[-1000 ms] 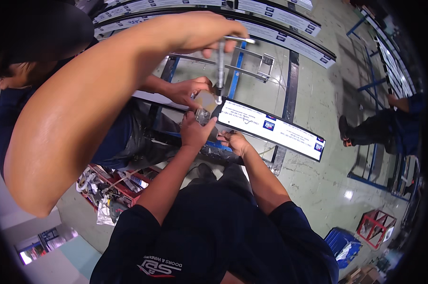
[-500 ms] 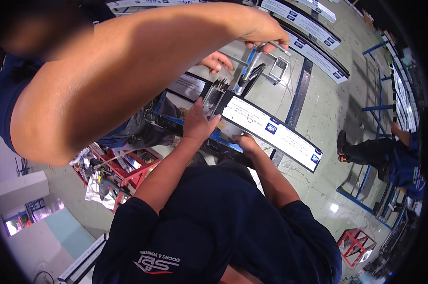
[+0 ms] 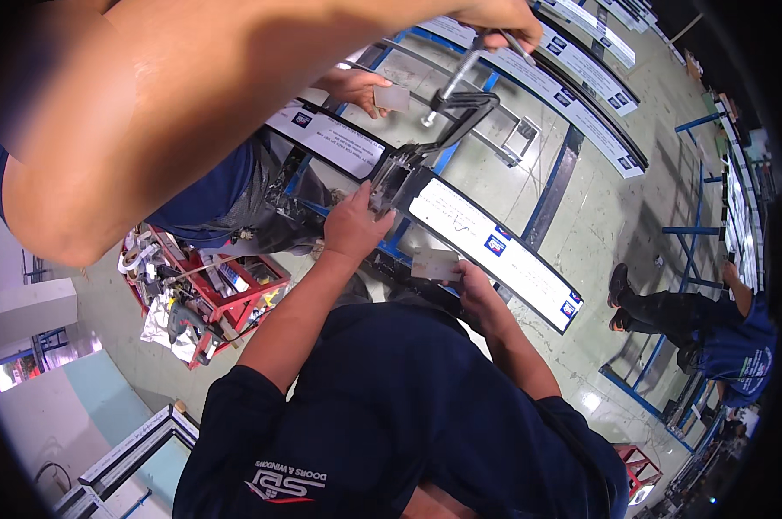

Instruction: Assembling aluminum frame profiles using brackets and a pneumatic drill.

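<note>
Workshop: Pale green floor (image 3: 555,355) lies below a blue rack (image 3: 553,186); a red cart (image 3: 245,304) of tools sits at left, and another worker (image 3: 737,337) stands at far right.
Profiles: Film-faced left profile (image 3: 330,143) and right profile (image 3: 486,238) lie across the rack, a metal joint (image 3: 391,184) between their near ends.
Left hand (image 3: 354,227): At the joint, fingers on one side, thumb on the other; whether it grips or only steadies cannot be told.
Right hand (image 3: 475,290): Pinching a pale plate (image 3: 434,264) just on the wearer's side of the right profile.
Co-worker: One hand (image 3: 352,88) grasps a second plate (image 3: 391,98) above the left profile; the other hand (image 3: 512,26) is closed about the handle of a black clamp (image 3: 486,102).
Clamp: Tilted over the joint, its screw tip clear; whether its lower arm touches cannot be told.
Stage: Both plates are off the joint and the clamp appears loosened, though not well away from the work. White film remains on both profiles.
</note>
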A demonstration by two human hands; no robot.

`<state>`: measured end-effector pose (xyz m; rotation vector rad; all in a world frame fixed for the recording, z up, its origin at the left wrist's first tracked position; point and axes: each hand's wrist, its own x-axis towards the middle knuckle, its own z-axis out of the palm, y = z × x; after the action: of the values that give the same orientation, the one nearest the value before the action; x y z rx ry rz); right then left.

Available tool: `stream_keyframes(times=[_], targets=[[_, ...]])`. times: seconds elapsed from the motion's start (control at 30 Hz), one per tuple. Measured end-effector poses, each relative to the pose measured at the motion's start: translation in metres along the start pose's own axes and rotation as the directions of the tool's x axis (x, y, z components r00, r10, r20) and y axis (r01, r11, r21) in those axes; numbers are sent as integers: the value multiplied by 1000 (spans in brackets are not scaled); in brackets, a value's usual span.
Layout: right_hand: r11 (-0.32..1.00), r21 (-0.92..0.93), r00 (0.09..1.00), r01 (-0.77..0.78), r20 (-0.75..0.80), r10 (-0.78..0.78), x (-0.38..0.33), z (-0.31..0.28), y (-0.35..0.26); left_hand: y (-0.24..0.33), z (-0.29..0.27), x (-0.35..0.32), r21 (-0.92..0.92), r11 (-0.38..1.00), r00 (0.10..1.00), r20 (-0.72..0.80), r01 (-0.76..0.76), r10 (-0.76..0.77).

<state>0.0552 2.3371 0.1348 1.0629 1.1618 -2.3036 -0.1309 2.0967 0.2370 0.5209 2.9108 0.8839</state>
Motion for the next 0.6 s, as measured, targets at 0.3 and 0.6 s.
stream_keyframes(times=[0.3, 0.6], targets=[[977, -86, 977, -195, 65, 201, -74, -21, -36, -3, 21, 3, 231, 963, 982, -93, -140, 165], [995, -65, 912, 80, 407, -47, -96, -48, -57, 24, 31, 25, 194, 971, 988, 97, -140, 123]])
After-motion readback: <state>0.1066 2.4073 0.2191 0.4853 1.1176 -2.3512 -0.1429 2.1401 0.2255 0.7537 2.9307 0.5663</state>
